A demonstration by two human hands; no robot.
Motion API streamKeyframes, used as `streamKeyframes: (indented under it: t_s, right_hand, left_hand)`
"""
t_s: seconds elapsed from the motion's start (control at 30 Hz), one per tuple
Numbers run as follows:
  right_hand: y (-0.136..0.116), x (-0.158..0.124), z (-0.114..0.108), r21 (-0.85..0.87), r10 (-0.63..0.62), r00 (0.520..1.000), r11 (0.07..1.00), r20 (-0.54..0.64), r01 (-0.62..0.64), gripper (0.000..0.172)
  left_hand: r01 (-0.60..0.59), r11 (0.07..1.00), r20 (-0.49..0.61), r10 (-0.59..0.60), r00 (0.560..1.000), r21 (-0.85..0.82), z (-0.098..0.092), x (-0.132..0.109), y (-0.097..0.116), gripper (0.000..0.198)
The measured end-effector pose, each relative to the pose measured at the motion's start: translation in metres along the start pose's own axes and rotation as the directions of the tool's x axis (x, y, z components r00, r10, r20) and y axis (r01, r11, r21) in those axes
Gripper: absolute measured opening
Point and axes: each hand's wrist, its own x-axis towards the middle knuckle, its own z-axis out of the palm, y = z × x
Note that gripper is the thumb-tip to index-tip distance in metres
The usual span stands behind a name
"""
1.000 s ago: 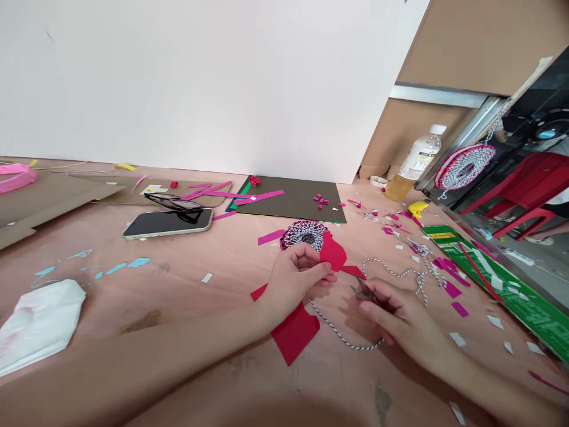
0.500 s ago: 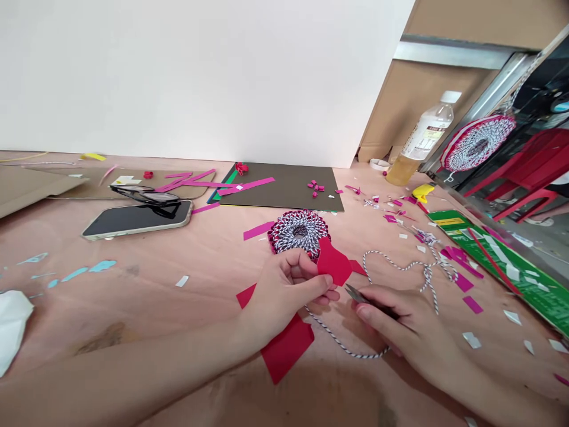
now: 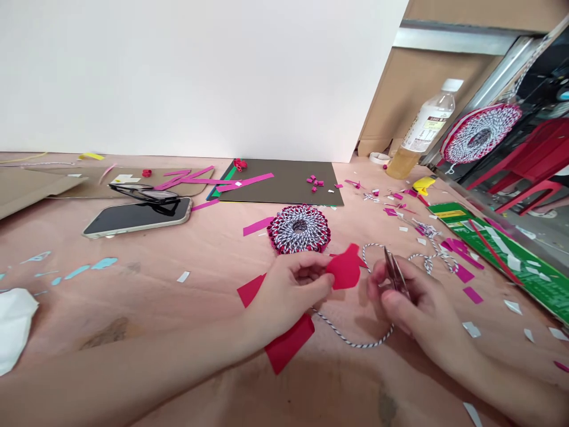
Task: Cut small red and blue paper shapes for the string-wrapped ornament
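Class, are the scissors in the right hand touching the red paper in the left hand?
Apart. The head view shows the scissors upright in the right hand, a clear gap from the red paper.

The paper rosette [image 3: 299,229] lay on the worktop [image 3: 146,284]. Directly behind it sat a flat card sheet [image 3: 284,187]. Well left of the rosette lay a smartphone [image 3: 137,217], with eyeglasses [image 3: 143,193] just behind it. Behind and to the right of the rosette stood a plastic bottle [image 3: 427,130], and further right lay a printed board [image 3: 489,237]. A loop of twine [image 3: 355,343] ran across the worktop before the rosette.
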Motion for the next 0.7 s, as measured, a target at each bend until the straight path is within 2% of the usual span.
streamKeyframes:
  t_s: [0.1, 0.17, 0.23, 0.3, 0.37, 0.43, 0.6, 0.7]
  right_hand:
    - [-0.002, 0.002, 0.003, -0.027, -0.023, 0.999, 0.999, -0.049, 0.021, 0.016]
    - [-0.002, 0.004, 0.004, -0.033, -0.057, 0.997, 0.998, -0.050, 0.055, 0.009]
    - [-0.001, 0.004, 0.003, -0.015, -0.100, 0.994, 0.995, -0.039, 0.099, 0.007]
    - [0.000, 0.004, 0.001, 0.002, -0.135, 0.991, 0.991, -0.022, 0.135, 0.006]
    - [0.001, 0.004, -0.001, -0.002, -0.152, 0.988, 0.988, 0.004, 0.152, 0.006]
    - [0.000, 0.003, -0.002, -0.036, -0.163, 0.986, 0.986, 0.021, 0.163, 0.006]
    - [-0.003, 0.004, 0.002, -0.058, -0.191, 0.981, 0.979, 0.039, 0.193, 0.007]
    - [-0.004, 0.004, 0.004, -0.057, -0.199, 0.979, 0.978, 0.051, 0.202, 0.006]
  left_hand:
    - [-0.183, 0.944, 0.105, 0.160, 0.982, 0.275, 0.002, -0.004, 0.003, 0.020]
    - [-0.238, 0.913, 0.154, 0.197, 0.968, 0.330, 0.001, -0.006, 0.006, 0.018]
    - [-0.186, 0.949, 0.172, 0.145, 0.974, 0.254, 0.000, -0.007, 0.007, 0.021]
    - [-0.049, 0.992, 0.212, 0.024, 0.977, 0.117, -0.001, -0.004, 0.007, 0.024]
    - [0.090, 0.996, 0.290, -0.089, 0.953, 0.010, -0.002, 0.000, 0.005, 0.017]
    - [0.164, 0.986, 0.372, -0.137, 0.918, -0.041, -0.003, 0.005, 0.004, 0.009]
    - [0.174, 0.985, 0.475, -0.148, 0.867, -0.011, -0.008, 0.012, 0.008, 0.007]
    - [0.205, 0.978, 0.498, -0.202, 0.843, 0.050, -0.009, 0.013, 0.012, 0.009]
